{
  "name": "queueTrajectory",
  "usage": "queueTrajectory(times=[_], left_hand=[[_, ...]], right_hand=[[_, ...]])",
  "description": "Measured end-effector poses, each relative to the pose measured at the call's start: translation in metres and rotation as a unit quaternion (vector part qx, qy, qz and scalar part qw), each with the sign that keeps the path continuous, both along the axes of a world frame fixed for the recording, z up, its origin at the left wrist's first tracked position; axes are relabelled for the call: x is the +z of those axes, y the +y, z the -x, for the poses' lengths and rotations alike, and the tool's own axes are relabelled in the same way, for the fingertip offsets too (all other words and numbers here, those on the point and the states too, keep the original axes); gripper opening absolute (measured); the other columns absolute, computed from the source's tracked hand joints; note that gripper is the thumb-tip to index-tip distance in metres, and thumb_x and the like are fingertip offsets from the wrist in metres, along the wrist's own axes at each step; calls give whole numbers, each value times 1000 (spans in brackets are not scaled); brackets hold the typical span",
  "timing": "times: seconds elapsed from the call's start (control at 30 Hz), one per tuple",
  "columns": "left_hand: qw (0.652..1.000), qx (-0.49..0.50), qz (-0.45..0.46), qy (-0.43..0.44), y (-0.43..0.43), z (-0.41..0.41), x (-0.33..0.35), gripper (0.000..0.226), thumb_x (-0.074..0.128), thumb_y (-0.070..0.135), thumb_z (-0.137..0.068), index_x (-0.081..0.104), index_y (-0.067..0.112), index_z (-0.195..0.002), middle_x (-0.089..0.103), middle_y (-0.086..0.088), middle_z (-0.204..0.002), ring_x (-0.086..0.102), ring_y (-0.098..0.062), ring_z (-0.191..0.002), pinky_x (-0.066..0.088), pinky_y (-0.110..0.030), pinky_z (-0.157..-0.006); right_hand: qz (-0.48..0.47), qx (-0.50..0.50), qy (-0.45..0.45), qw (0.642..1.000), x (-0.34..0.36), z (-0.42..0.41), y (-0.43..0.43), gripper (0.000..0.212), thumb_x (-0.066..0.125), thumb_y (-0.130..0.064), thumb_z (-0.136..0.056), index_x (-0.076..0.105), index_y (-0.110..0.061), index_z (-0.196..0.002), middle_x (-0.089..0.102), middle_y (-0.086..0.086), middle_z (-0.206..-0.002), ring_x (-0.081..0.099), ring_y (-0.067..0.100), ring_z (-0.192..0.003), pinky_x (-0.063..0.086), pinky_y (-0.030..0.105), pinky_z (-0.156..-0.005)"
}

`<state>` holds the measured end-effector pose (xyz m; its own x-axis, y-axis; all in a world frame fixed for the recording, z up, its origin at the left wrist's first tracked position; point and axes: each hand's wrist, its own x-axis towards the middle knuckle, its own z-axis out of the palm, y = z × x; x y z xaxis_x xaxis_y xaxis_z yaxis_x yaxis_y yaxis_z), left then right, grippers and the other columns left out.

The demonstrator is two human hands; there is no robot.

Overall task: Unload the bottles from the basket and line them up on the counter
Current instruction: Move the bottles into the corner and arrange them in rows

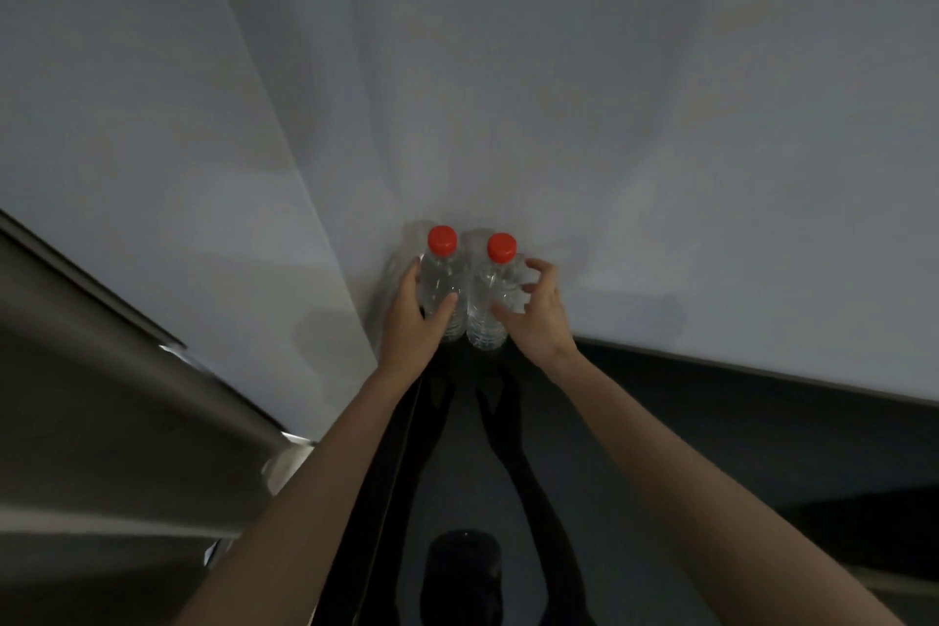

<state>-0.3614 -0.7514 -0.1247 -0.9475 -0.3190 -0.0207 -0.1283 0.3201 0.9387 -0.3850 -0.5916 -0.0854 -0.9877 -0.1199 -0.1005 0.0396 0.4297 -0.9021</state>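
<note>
The left bottle [441,280] stands beside the right bottle [490,290] on the counter [711,422].

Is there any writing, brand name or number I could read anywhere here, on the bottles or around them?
No readable text anywhere in this view.
The left bottle and right bottle are clear, with no label visible.
Their red caps look plain; any embossing is too small to tell.
The wall and the counter carry no writing.
</note>
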Motion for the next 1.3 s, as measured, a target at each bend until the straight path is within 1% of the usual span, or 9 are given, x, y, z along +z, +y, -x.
queueTrajectory(times=[0.17,0.33,0.43,0.5,0.57,0.67,0.8,1.0,1.3], left_hand=[[994,-30,90,50,7,-41,45,64,60,33,-93,31,19,-148,39,16,-141,30,12,-124,29,-13,-105],[971,-58,206,109,23,-105,92,62,54,43,-94,29,29,-149,45,4,-146,42,-10,-133,42,-31,-104],[945,-76,280,150,38,-144,117,59,53,46,-94,36,24,-146,49,3,-142,47,-12,-129,45,-31,-101],[923,-94,329,174,51,-168,131,58,48,51,-93,42,21,-143,50,2,-141,47,-14,-128,44,-35,-103],[909,-116,352,189,68,-188,142,59,43,55,-93,45,20,-141,51,0,-141,48,-17,-128,45,-41,-101],[892,-156,365,218,98,-215,154,56,43,53,-94,47,20,-139,54,-2,-138,50,-20,-127,45,-44,-101],[877,-216,352,247,139,-244,159,51,48,45,-95,49,17,-138,59,-2,-132,55,-18,-121,46,-41,-102],[863,-313,321,233,203,-271,154,50,53,37,-95,44,23,-142,62,5,-125,60,-8,-111,41,-17,-90],[865,-396,268,150,308,-281,117,59,53,44,-93,31,31,-146,49,8,-138,50,-9,-124,45,-26,-89]], right_hand=[[-41,-13,31,999,39,-50,30,60,64,-23,-90,36,-21,-142,41,5,-143,45,19,-128,38,25,-97],[-86,-8,140,986,86,-123,64,54,63,-22,-91,42,-24,-140,45,-3,-139,40,-1,-120,38,25,-105],[-117,-8,192,974,111,-167,82,52,62,-22,-91,43,-25,-140,46,-11,-133,38,-8,-117,33,12,-101],[-127,-18,216,968,123,-195,96,51,62,-23,-91,45,-25,-139,47,-13,-130,40,-8,-116,31,5,-97],[-150,-30,235,960,132,-222,111,49,61,-26,-92,46,-26,-138,50,-10,-132,44,-1,-121,35,11,-99],[-199,-58,252,945,141,-263,135,48,58,-31,-92,45,-28,-138,49,-8,-136,46,9,-126,42,24,-98],[-264,-128,256,921,142,-310,172,47,57,-33,-92,46,-29,-137,48,-10,-137,46,12,-123,39,23,-91],[-325,-213,236,891,129,-365,241,47,58,-31,-91,47,-24,-137,49,-3,-137,48,18,-123,43,28,-96],[-339,-249,184,889,99,-412,342,44,58,-30,-91,49,-21,-133,51,1,-134,50,22,-121,44,28,-88]])
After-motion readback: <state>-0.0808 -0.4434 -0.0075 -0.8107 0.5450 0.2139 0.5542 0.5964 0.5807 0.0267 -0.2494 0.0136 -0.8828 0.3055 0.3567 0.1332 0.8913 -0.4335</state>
